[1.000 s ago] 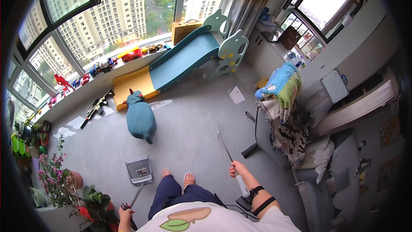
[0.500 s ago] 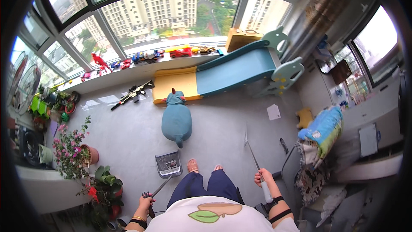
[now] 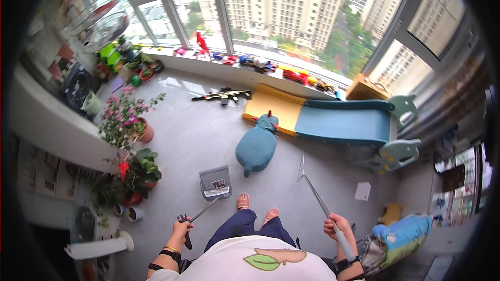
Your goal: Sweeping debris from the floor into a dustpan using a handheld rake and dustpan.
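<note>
Fingers of left hand [image 3: 180, 227] wrapped around the dark grip of a long-handled dustpan [image 3: 215, 182]; pan sits on the grey floor [image 3: 187, 140] just ahead of the feet, a small paper scrap inside. Right hand [image 3: 333, 226] fingers closed on a thin broom handle [image 3: 317, 198] angled forward. Potted plants [image 3: 133, 169] stand to the left; teal plush toy [image 3: 256, 147] lies beyond the pan.

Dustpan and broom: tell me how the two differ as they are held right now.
The dustpan is a grey, boxy scoop resting on the floor by the feet, its short dark handle gripped by the left hand. The broom is a long, thin, pale pole slanting up from the right hand, its narrow head out ahead near the slide. Both are long-handled tools, one per hand.
</note>
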The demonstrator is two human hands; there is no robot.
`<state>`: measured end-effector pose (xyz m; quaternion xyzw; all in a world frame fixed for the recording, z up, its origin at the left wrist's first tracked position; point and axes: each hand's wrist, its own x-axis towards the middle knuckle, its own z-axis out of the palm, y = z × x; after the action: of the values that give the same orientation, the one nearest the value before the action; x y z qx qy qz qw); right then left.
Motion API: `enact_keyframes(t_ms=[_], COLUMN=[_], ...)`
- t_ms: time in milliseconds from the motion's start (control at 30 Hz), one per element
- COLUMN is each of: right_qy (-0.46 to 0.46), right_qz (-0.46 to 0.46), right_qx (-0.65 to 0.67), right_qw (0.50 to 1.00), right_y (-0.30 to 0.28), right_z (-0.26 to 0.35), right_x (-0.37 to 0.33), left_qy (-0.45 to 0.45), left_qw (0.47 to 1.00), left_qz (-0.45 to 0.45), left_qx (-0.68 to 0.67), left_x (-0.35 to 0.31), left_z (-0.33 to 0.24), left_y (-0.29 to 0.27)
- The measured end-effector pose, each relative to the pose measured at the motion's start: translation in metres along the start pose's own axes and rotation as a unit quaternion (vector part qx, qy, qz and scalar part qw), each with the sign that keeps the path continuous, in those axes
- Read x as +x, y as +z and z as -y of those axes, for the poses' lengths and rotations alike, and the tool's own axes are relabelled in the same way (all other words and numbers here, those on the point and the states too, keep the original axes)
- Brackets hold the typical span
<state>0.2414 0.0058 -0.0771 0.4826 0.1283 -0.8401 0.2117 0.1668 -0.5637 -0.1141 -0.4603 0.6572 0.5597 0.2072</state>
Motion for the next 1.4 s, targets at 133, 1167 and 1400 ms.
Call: enact_keyframes(t_ms=[133,1167,1400], right_qy=[-0.066,0.054,0.011], right_qz=[0.045,0.144,0.058], right_qx=[-0.111,-0.399,-0.586], right_qw=[0.991,0.904,0.808], right_y=[0.055,0.61,0.766], right_z=[0.031,-0.004,0.03], right_x=[-0.05,0.344,0.507], left_qy=[0.035,0.12,0.066], left_qw=[0.999,0.987,0.989], left_qz=[-0.025,-0.087,-0.128], left_qx=[-0.017,0.058,0.02], left_x=[-0.02,0.285,0.359], left_z=[-0.009,-0.266,-0.342], left_y=[-0.006,-0.063,-0.033])
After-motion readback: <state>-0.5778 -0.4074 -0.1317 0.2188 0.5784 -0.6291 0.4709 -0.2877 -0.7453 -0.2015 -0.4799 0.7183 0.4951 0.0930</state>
